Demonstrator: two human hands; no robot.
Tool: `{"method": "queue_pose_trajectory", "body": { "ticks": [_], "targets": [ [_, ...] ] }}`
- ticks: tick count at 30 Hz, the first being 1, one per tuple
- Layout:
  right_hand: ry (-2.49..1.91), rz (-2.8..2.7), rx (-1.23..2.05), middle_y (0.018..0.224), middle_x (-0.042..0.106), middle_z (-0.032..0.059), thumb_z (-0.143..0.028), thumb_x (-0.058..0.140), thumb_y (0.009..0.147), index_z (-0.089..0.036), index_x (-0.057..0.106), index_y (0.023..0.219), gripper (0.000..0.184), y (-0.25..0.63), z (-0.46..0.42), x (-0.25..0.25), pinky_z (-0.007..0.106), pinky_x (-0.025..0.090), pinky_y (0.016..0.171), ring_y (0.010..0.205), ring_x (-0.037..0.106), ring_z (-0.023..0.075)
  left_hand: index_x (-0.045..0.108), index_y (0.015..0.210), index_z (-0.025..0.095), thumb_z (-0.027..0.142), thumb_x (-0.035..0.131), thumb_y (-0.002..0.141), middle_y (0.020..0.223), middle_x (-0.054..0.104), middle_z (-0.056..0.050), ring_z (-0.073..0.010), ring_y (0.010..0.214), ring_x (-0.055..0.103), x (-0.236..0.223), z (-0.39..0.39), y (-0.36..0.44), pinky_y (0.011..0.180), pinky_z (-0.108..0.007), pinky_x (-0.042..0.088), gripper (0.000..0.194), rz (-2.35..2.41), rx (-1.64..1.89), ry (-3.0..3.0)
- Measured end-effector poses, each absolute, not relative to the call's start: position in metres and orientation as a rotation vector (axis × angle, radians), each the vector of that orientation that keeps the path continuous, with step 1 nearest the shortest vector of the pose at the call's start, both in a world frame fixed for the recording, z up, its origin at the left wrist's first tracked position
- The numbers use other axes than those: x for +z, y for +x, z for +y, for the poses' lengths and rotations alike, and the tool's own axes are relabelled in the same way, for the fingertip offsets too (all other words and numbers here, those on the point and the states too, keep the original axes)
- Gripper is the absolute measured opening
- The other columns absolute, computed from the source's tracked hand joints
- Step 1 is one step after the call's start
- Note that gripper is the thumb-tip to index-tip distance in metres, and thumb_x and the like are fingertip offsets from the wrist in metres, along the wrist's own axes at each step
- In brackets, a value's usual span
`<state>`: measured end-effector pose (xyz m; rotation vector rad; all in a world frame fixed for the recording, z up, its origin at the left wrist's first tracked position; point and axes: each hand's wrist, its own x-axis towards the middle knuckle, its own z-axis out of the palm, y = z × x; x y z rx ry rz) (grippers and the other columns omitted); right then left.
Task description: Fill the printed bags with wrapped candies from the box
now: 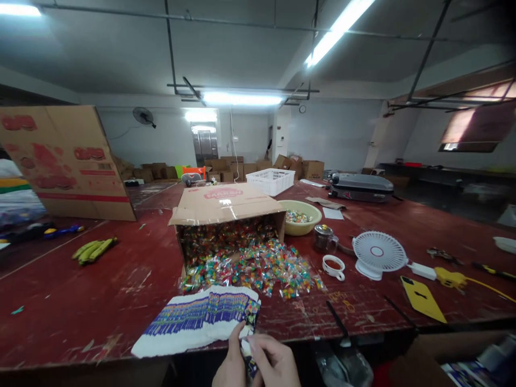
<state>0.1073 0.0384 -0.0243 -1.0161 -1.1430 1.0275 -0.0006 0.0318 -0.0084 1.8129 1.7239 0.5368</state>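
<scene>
Both of my hands are low at the table's front edge, fingers pinched together on one small printed packet (250,321). My left hand (230,361) grips its left side and my right hand (274,359) grips its right side. Just beyond them lies a fanned stack of printed paper bags (193,321). Behind that, a cardboard box (226,207) lies on its side and spills a heap of small colourful wrapped candies (258,266) onto the red table (100,301).
A green bowl (300,217) of candies, a glass jar (323,237), a white cup (334,266), a small white fan (377,253) and a yellow card (423,298) lie to the right. Bananas (93,249) and a large cardboard sheet (68,161) are on the left. White crate (271,180) behind.
</scene>
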Motion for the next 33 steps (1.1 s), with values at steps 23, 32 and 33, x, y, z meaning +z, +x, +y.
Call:
{"method": "queue_pose_trajectory", "body": {
  "ticks": [23,32,33],
  "targets": [
    [-0.932,-1.762,0.988,0.13,0.051,0.0112,-0.035,0.057,0.083,-0.02,0.052,0.126,0.045,0.137,0.015,0.01,0.043,0.036,0.104,0.12,0.045,0.025,0.031,0.125,0.022,0.036,0.056,0.076,0.102,0.063,-0.009,-0.0257,0.081,0.064,0.007,0.021,-0.003,0.069,-0.035,0.047,0.057,1.574,0.896,1.719],
    [-0.93,-2.151,0.652,0.132,0.046,0.016,-0.023,0.074,0.056,-0.016,0.021,0.141,0.101,0.102,0.017,-0.015,0.05,0.028,0.106,0.122,0.04,0.032,0.035,0.114,0.017,0.029,0.059,0.073,0.113,0.056,-0.01,-0.0197,0.109,0.053,-0.018,0.025,-0.019,0.098,-0.035,0.038,0.049,1.263,1.039,1.322],
    [-0.886,-2.155,0.724,0.131,0.047,0.016,-0.026,0.075,0.054,-0.016,0.018,0.142,0.105,0.098,0.022,-0.019,0.049,0.03,0.105,0.121,0.041,0.0317,0.035,0.115,0.018,0.03,0.058,0.074,0.112,0.056,-0.009,-0.0197,0.109,0.054,-0.019,0.025,-0.029,0.097,-0.035,0.039,0.049,1.279,1.016,1.345]
  ]
}}
